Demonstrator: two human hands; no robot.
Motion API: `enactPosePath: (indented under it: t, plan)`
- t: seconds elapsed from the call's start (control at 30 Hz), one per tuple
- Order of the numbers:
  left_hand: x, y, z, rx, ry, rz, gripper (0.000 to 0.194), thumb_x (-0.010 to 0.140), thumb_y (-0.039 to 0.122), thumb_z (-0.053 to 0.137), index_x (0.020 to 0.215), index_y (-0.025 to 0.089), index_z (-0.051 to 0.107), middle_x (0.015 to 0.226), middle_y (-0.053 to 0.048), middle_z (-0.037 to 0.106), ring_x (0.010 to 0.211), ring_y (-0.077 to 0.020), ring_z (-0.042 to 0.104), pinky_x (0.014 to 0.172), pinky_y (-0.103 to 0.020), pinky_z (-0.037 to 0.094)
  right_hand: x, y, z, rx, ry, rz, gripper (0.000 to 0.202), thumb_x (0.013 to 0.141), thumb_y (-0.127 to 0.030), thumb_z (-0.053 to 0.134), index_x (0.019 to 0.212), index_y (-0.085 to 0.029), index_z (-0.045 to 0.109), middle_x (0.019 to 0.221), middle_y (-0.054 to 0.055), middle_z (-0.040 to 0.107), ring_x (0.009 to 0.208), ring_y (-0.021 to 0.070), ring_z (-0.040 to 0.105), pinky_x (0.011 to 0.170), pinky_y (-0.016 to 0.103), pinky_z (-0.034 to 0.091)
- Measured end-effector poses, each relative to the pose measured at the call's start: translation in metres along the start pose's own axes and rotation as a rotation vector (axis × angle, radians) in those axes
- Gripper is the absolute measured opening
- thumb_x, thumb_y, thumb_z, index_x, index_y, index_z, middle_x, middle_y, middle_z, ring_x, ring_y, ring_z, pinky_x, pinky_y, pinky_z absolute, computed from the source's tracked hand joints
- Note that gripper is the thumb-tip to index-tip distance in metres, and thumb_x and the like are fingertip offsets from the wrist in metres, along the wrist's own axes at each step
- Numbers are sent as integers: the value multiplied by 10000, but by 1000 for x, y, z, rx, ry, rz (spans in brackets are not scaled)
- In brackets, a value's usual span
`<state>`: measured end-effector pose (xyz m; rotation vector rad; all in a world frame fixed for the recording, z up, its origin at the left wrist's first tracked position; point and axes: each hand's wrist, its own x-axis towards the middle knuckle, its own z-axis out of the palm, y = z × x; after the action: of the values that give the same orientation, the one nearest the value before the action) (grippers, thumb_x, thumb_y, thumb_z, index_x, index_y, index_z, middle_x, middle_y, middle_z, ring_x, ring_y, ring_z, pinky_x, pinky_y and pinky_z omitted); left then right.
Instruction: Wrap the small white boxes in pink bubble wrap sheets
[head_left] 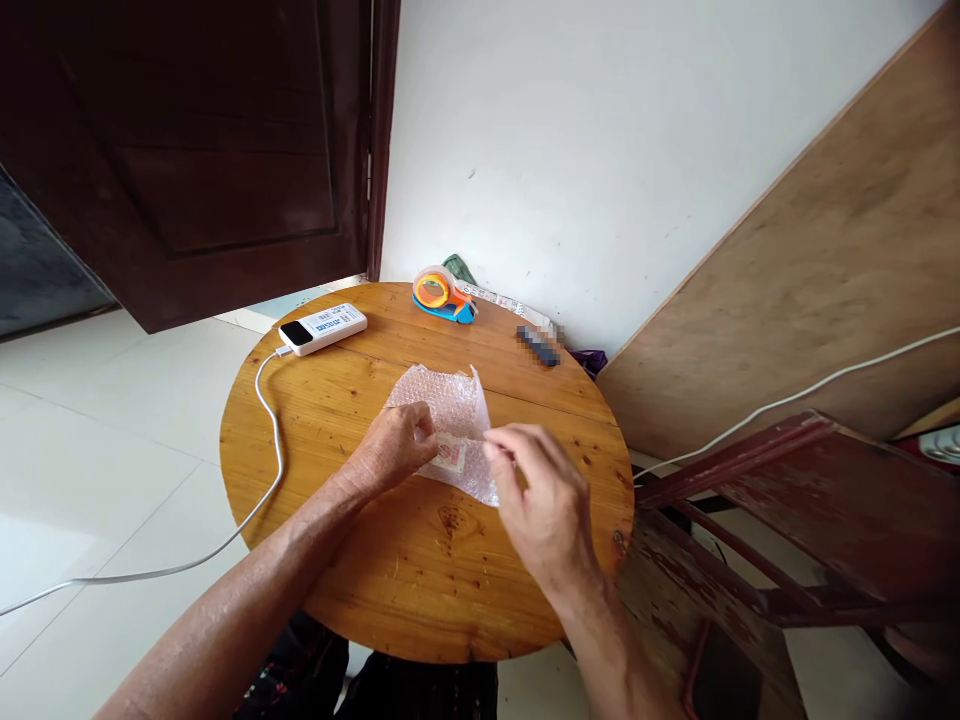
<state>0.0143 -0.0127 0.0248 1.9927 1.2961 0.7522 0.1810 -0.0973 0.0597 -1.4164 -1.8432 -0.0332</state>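
Note:
A sheet or pouch of clear bubble wrap lies on the round wooden table. Under or within its nearer part shows a small pale item with red print; its kind cannot be made out. My left hand is closed at the wrap's left side, fingers curled onto the plastic. At the right edge, my right hand pinches the wrap between thumb and fingers, slightly blurred. The plastic's upper right corner stands up from the table.
A white power bank-like device with a white cable sits at the left. Toward the back are a tape dispenser and a dark blurred object. A red wooden chair stands to the right, a dark door behind left.

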Motion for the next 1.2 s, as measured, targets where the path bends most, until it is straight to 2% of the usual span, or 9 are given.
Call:
enactPosePath:
  t: [0.07,0.17,0.37,0.5,0.6,0.83,0.93,1.03,1.2]
  plan:
    - [0,1,0,27,1,-6,106,736,106,584,661,181,581,687,1,676,661,-141,587,632,-245,406,-4,-16,3,-5,-177,-116,218,963,-156,488,1027,-245,677,999,78,705,919,235,662,825,382,538]
    - [0,2,0,49,-11,-23,92,745,118,580,675,177,590,696,2,674,662,-137,575,632,-241,400,-11,-20,17,-153,-345,-135,234,915,-98,521,1041,-227,670,1045,96,697,979,277,645,844,429,553]
    - [2,2,-11,94,-66,-49,43,780,217,624,773,180,645,725,-5,672,695,-162,591,629,-253,389,-5,-6,26,-321,-450,-134,252,914,-66,527,1111,-157,654,1111,117,670,1002,272,591,889,436,532]
    - [-4,-2,-33,181,-96,-126,268,808,243,622,1069,185,647,854,-28,707,772,-195,636,667,-272,415,8,-4,25,-320,-521,-170,259,912,-154,612,1163,-192,661,1062,94,649,990,258,566,869,419,500]
    - [-12,-12,-43,272,-45,-171,302,825,219,582,1120,183,634,884,-41,713,815,-215,654,697,-287,425,16,-4,27,-340,-549,-194,211,903,-211,651,1110,-218,688,1016,86,633,977,254,551,851,408,461]
    - [-29,-34,-38,208,37,-362,489,816,374,616,1240,130,614,975,-85,734,922,-275,663,749,-321,433,23,-2,29,-353,-596,-226,158,900,-221,654,1050,-222,704,1013,83,621,993,245,539,871,395,410]
    - [-26,-35,-34,37,54,-412,378,734,344,678,1039,122,699,764,-59,701,761,-253,642,646,-298,392,24,-2,29,-360,-609,-232,118,896,-229,658,1001,-209,709,1004,86,620,1001,247,535,875,392,401]
    - [-22,-34,-30,-161,44,-420,178,691,283,665,798,145,700,564,11,575,565,-171,545,551,-261,334,26,-2,29,-362,-608,-252,88,893,-232,654,958,-206,707,993,82,615,987,240,530,863,385,388]
    - [-20,-24,-22,-402,35,-390,139,705,297,589,734,163,614,540,59,512,458,-89,435,469,-207,316,30,-1,31,-386,-628,-272,69,878,-233,639,884,-198,698,977,80,603,957,241,522,836,383,373]
